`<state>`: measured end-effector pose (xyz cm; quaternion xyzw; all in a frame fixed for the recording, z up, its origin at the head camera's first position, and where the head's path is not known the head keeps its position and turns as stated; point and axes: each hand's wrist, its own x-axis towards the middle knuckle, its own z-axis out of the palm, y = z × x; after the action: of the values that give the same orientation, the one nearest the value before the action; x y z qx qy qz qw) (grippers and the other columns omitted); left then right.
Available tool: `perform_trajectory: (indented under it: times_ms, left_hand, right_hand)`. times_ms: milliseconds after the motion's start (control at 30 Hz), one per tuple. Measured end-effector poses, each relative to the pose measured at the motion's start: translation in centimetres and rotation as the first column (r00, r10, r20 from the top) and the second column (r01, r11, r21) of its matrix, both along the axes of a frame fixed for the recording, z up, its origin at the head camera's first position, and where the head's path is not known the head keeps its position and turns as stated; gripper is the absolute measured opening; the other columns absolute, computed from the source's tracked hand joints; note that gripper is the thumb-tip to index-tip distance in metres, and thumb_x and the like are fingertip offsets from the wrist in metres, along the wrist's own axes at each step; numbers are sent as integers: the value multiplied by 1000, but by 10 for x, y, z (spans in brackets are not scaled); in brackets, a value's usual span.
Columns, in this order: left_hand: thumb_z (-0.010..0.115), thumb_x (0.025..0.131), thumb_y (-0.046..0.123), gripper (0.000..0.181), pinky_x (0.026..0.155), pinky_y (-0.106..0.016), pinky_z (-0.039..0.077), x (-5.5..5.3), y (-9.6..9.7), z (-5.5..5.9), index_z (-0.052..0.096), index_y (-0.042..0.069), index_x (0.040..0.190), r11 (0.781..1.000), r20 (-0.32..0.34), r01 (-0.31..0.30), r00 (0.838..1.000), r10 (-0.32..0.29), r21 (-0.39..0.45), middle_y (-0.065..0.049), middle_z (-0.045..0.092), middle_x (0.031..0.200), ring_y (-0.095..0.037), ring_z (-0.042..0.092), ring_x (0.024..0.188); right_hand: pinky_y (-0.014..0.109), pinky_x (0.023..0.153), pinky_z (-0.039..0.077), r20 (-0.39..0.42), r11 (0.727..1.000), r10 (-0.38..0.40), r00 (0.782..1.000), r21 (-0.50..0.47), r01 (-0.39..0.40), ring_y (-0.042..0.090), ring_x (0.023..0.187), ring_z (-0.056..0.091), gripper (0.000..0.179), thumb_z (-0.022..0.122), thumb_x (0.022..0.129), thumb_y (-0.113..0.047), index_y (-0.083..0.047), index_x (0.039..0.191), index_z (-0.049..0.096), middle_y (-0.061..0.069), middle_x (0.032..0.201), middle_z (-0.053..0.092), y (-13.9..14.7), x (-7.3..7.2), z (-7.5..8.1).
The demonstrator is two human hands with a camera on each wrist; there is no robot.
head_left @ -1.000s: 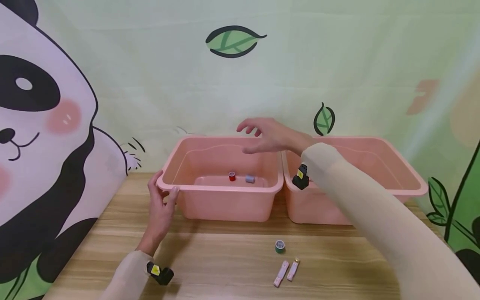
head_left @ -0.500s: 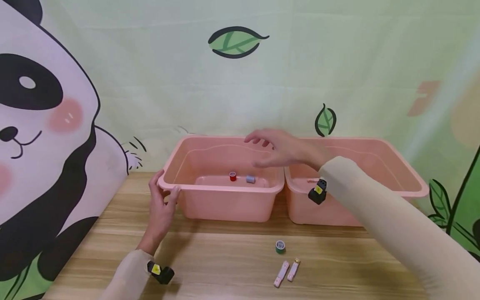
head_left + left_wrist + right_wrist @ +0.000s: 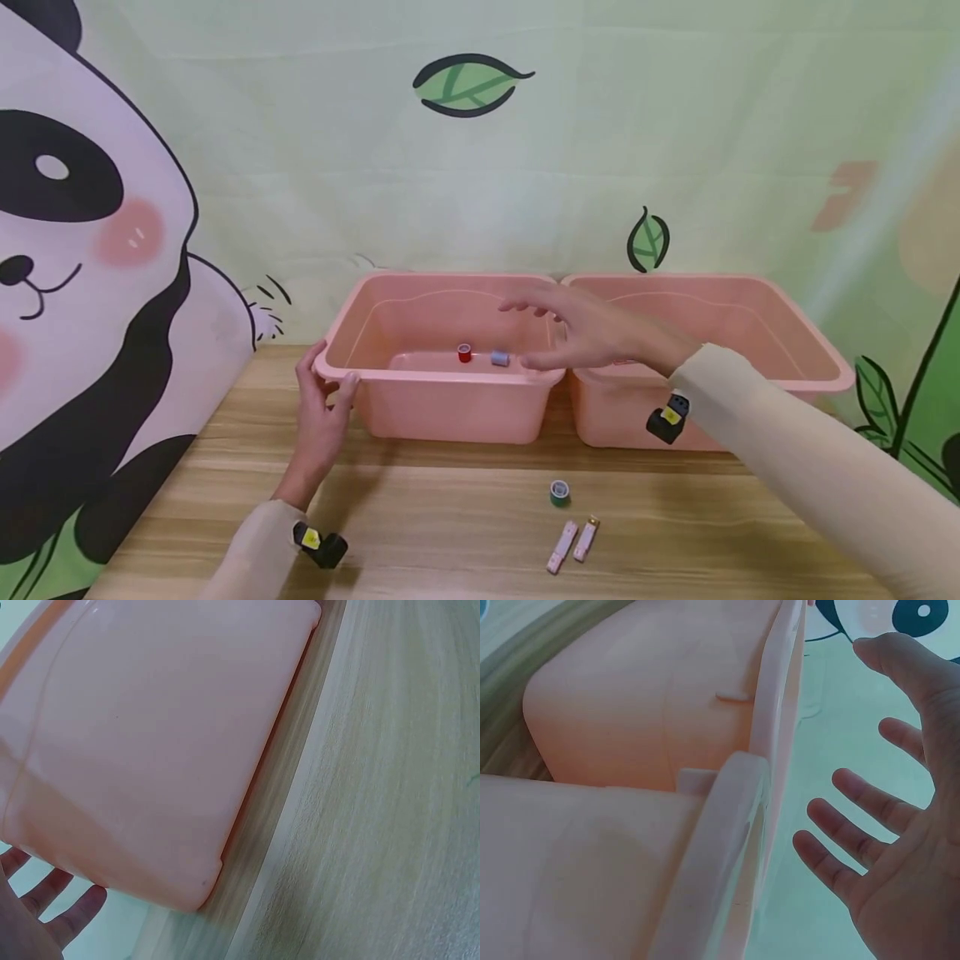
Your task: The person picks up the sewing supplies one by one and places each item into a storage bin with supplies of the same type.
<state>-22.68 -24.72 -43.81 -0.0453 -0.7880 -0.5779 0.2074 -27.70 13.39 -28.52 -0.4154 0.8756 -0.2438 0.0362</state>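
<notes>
My left hand (image 3: 321, 421) grips the front left corner of the left pink plastic tub (image 3: 453, 410), thumb at the rim and fingers against the side. In the left wrist view its fingertips (image 3: 79, 909) lie along the tub's wall. My right hand (image 3: 588, 329) hovers over the place where the two tubs meet, its fingers spread and holding nothing. The right wrist view shows that palm (image 3: 900, 900) beside the tub rims. Inside the left tub lie a small red roll (image 3: 464, 353) and a small light blue roll (image 3: 499, 358).
A right pink tub (image 3: 637, 417) stands beside the left one, partly covered by my right forearm. Nearer on the wooden table (image 3: 450, 517) lie a green roll (image 3: 559, 493) and two slim pale pink pieces resembling nail clippers (image 3: 562, 547). A printed cloth (image 3: 300, 150) hangs behind.
My right hand has moved down and to the right, from above the left tub's back rim toward the gap between the tubs. My left hand stays at its corner.
</notes>
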Motion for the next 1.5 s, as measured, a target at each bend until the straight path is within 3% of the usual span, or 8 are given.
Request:
perform_trajectory:
  times_ms: [167, 400, 633, 867, 1267, 1500]
  left_hand:
    - [56, 106, 34, 65, 87, -15, 51, 0, 0, 0, 17, 31, 159, 1000, 4, 1, 1000, -1, -3, -4, 37, 157, -23, 50, 119]
    - [56, 107, 31, 65, 85, -15, 52, 1, 0, 0, 18, 28, 160, 1000, -10, 3, 1000, -3, 8, -8, 38, 157, -26, 51, 118]
    - [56, 107, 31, 66, 85, -15, 51, 1, 1, 1, 17, 28, 160, 1000, -9, 6, 1000, -6, 1, -8, 38, 157, -26, 51, 119]
    - [56, 107, 27, 65, 84, -13, 51, 1, 2, 1, 19, 26, 160, 1000, -24, 11, 1000, -10, 17, -9, 39, 155, -24, 52, 116]
    - [57, 106, 24, 65, 83, -15, 52, 1, 1, 0, 19, 25, 160, 999, -38, 13, 999, -12, 30, -12, 42, 154, -25, 52, 113]
    - [56, 107, 30, 65, 86, -15, 52, 0, 1, -1, 18, 28, 160, 1000, -22, 6, 1000, -5, 9, -8, 39, 157, -25, 52, 117]
  right_hand:
    - [56, 100, 50, 5, 1000, 1, 1000, 5, -1, 22, 131, 49, 67, 76, 89, -50, -36, 148, 49, -10, 154, 44, 4, 11, 1]
    - [47, 108, 46, -50, 999, 35, 998, 8, -35, 15, 138, 46, 64, 75, 90, -48, -35, 147, 49, -9, 153, 47, 9, 21, -1]
    - [43, 87, 53, -111, 994, 89, 990, -58, -95, 13, 109, 52, 64, 82, 86, -36, -38, 143, 53, -12, 138, 54, 13, 34, -10]
    - [45, 101, 50, -131, 986, 109, 985, -113, -124, 13, 120, 53, 65, 85, 83, -41, -34, 141, 57, -10, 141, 55, 15, 52, -19]
    - [46, 107, 46, -130, 981, 147, 981, -104, -161, 13, 130, 51, 62, 84, 83, -37, -34, 140, 58, -9, 143, 55, 15, 75, -35]
    - [42, 106, 46, -28, 979, 179, 984, -94, -181, 11, 127, 50, 58, 79, 89, -42, -34, 142, 57, -8, 143, 56, 20, 85, -49]
